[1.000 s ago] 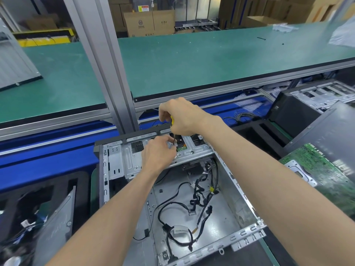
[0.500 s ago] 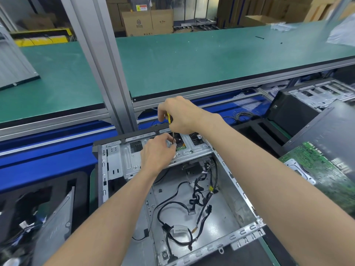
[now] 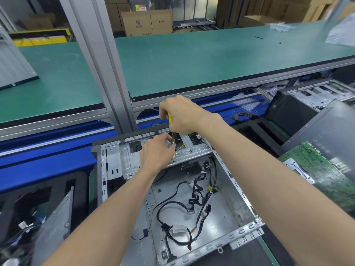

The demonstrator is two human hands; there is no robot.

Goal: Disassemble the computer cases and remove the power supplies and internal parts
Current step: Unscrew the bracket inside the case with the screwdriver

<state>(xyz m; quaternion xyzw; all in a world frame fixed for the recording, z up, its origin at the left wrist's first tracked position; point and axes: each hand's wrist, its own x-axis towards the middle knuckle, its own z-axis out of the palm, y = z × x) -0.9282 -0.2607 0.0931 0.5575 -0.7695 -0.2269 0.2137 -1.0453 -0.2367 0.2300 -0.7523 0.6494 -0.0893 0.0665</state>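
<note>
An open grey computer case (image 3: 226, 185) lies in front of me with loose black cables (image 3: 194, 200) on its floor. Across its far end runs a metal drive bracket (image 3: 123, 160). My right hand (image 3: 182, 114) is shut on a yellow-handled screwdriver (image 3: 170, 118), held upright with its tip down on the bracket. My left hand (image 3: 156, 152) rests on the bracket, its fingertips pinched around the screwdriver's shaft near the tip. A small green board (image 3: 180, 148) shows just behind the tip.
A green motherboard (image 3: 317, 169) lies on a dark case panel (image 3: 330, 127) to the right, with another black case (image 3: 288, 112) behind it. A loose metal panel (image 3: 53, 227) and cables sit at the lower left. A green-topped bench (image 3: 192, 60) and an aluminium post (image 3: 107, 73) stand beyond.
Both hands stay at the same screw spot on the bracket. The right hand's grip has shifted slightly on the screwdriver handle, as if turning it.
</note>
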